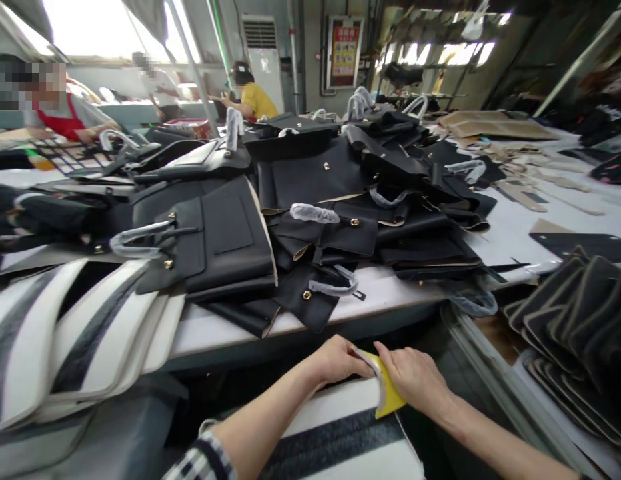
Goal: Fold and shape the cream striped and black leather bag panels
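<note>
A bent yellow piece [389, 399] with a pale grey edge stands over the right end of a white panel [335, 405] that has a dark stripe across it. My left hand [337, 361] is closed, pinching the pale edge at the top of the yellow piece. On its other side my right hand [415, 380] is closed round the piece, the thumb along the top and the other fingers mostly hidden. My left forearm covers part of the white panel. Whether the yellow piece is joined to the panel I cannot tell.
Black leather bag parts [230, 233] with wrapped handles are heaped on the white table [215, 328] ahead. Striped white panels [110, 327] are stacked at left, dark panels [575, 327] at right. A metal rail [510, 387] runs beside my right arm. Several people work beyond the table.
</note>
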`<state>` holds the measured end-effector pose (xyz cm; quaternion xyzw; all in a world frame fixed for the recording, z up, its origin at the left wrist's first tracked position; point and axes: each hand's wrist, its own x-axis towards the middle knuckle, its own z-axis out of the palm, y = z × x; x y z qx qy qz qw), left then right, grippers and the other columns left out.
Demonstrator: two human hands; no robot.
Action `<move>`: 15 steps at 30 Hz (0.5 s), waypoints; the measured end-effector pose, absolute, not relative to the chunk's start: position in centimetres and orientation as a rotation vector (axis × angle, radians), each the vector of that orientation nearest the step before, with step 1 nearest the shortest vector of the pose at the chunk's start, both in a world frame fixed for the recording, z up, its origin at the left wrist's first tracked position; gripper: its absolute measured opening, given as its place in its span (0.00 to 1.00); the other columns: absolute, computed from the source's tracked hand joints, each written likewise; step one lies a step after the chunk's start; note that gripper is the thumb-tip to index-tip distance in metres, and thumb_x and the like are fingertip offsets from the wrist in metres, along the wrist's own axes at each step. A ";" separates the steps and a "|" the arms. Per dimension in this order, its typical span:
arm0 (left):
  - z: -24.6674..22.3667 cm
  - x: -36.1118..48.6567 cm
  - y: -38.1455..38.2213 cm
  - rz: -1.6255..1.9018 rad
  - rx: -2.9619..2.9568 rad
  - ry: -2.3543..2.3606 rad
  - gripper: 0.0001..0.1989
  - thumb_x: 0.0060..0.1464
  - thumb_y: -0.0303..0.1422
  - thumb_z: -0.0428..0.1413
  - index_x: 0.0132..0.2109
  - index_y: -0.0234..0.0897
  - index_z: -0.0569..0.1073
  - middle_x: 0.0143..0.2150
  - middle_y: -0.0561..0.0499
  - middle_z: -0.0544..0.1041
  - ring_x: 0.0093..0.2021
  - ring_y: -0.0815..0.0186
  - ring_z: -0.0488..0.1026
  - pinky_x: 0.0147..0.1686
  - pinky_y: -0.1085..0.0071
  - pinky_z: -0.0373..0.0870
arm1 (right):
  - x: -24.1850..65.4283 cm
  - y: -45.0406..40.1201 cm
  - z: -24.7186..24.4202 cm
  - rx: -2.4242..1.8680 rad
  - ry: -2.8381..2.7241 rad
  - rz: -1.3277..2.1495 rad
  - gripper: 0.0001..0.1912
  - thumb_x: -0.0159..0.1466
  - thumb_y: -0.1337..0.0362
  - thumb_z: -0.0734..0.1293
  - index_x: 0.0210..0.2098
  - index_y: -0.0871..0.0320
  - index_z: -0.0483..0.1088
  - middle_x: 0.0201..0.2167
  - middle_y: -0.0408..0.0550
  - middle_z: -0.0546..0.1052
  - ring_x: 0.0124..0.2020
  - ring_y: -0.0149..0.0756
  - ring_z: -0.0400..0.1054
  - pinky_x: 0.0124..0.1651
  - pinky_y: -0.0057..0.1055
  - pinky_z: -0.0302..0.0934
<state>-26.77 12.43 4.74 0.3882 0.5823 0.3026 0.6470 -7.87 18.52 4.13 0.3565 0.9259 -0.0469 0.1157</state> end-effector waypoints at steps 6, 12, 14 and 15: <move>5.5 -28.0 11.6 0.652 0.968 1.559 0.29 0.27 0.42 0.71 0.42 0.38 0.81 0.35 0.48 0.80 0.38 0.54 0.74 0.38 0.64 0.68 | -8.6 21.3 3.1 0.639 2.759 0.287 0.28 0.65 0.73 0.54 0.63 0.54 0.65 0.41 0.56 0.80 0.35 0.54 0.75 0.30 0.43 0.67; 8.1 -36.0 3.2 0.923 0.893 1.678 0.26 0.44 0.53 0.63 0.46 0.40 0.79 0.41 0.49 0.80 0.44 0.57 0.74 0.47 0.65 0.66 | -15.5 18.7 6.9 0.806 2.898 -0.238 0.29 0.73 0.52 0.47 0.37 0.43 0.79 0.31 0.45 0.82 0.35 0.49 0.77 0.30 0.37 0.62; 7.7 -38.9 -1.3 1.076 0.749 1.771 0.25 0.53 0.54 0.57 0.45 0.37 0.78 0.43 0.48 0.79 0.47 0.59 0.72 0.50 0.67 0.64 | -18.3 16.1 7.8 0.720 2.914 -0.304 0.34 0.73 0.48 0.46 0.27 0.48 0.77 0.27 0.47 0.81 0.33 0.48 0.77 0.30 0.36 0.61; 7.2 -39.8 -3.4 1.138 0.646 1.813 0.25 0.55 0.54 0.54 0.44 0.35 0.78 0.43 0.48 0.79 0.48 0.60 0.72 0.51 0.67 0.64 | -19.7 14.8 8.1 0.649 2.923 -0.288 0.34 0.73 0.47 0.47 0.26 0.50 0.76 0.27 0.48 0.80 0.32 0.48 0.77 0.31 0.36 0.60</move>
